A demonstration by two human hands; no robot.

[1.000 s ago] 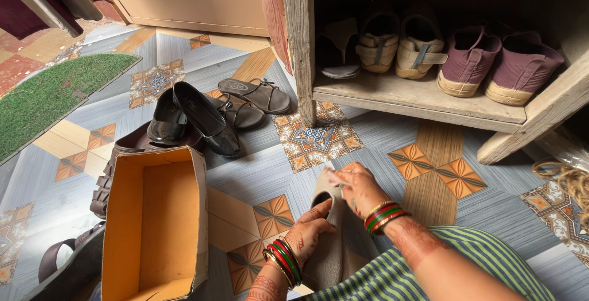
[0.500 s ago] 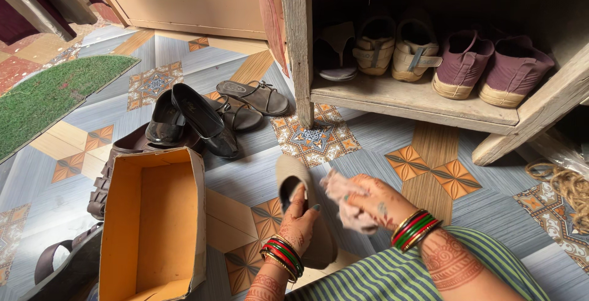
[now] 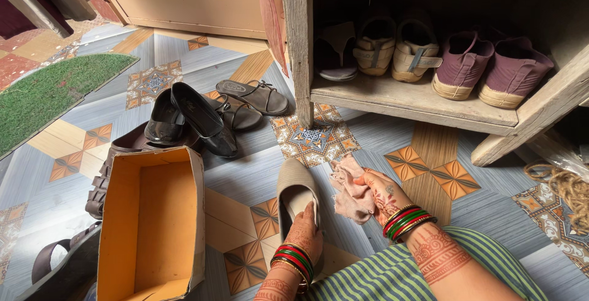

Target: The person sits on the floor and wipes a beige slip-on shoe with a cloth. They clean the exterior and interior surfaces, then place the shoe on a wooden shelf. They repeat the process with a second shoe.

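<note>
A beige slip-on shoe (image 3: 293, 187) lies on the patterned floor just in front of me, toe pointing away. My left hand (image 3: 305, 235) rests on its heel end with fingers inside the opening, holding it down. My right hand (image 3: 383, 198) is to the right of the shoe, closed on a crumpled pinkish cloth (image 3: 351, 189) that hangs beside the shoe's right edge. Both wrists wear red, green and gold bangles.
An open orange cardboard box (image 3: 151, 221) stands at my left. Black shoes (image 3: 190, 119), brown sandals (image 3: 254, 96) and a strappy brown sandal (image 3: 104, 184) lie beyond it. A wooden shoe rack (image 3: 417, 95) holds beige and maroon shoes. A green mat (image 3: 49, 92) lies far left, rope (image 3: 567, 184) at right.
The shoe was tilted up and being wiped a second ago; it has been lowered flat onto the floor. My right hand with the cloth came off it and moved right.
</note>
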